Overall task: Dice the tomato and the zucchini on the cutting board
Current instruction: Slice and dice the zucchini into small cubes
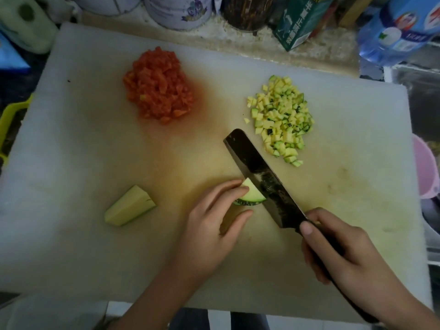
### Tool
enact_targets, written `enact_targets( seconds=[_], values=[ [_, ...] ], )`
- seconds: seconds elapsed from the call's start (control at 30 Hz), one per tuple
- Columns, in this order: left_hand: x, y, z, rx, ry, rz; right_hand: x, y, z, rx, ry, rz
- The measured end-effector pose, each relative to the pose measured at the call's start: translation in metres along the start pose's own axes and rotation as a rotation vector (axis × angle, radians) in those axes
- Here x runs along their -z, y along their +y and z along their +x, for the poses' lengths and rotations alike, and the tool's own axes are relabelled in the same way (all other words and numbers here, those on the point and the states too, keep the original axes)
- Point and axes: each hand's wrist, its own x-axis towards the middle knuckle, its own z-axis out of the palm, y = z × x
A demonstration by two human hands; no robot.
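Observation:
A large white cutting board (71, 144) fills the view. A heap of diced red tomato (158, 88) lies at its back left, and a pile of diced zucchini (282, 121) at the back right. My left hand (214, 215) holds a zucchini wedge (252, 193) down on the board near the front centre, fingertips on it. My right hand (342, 248) grips the dark handle of a cleaver (259, 172), whose blade rests against the wedge's right end. Another zucchini chunk (129, 206) lies loose at the front left.
Along the back stand tins (177, 10), a dark jar (245, 10), a green carton (301, 20) and a blue water bottle (402, 29). A yellow handle (12, 115) shows at the left edge, a pink tub (426, 167) at the right.

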Motion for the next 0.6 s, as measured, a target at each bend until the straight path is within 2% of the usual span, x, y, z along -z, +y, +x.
enact_targets(
  seconds=[0.13,0.3,0.6],
  values=[
    [-0.009,0.008,-0.005,0.059,0.084,0.001,0.010,-0.004,-0.003,0.041,0.019,0.002],
    [-0.021,0.010,-0.005,0.065,0.214,0.028,0.024,-0.012,-0.007,0.057,-0.052,-0.029],
    [-0.025,0.007,-0.007,0.019,0.281,0.037,0.030,-0.002,-0.002,0.124,-0.106,-0.199]
  ],
)
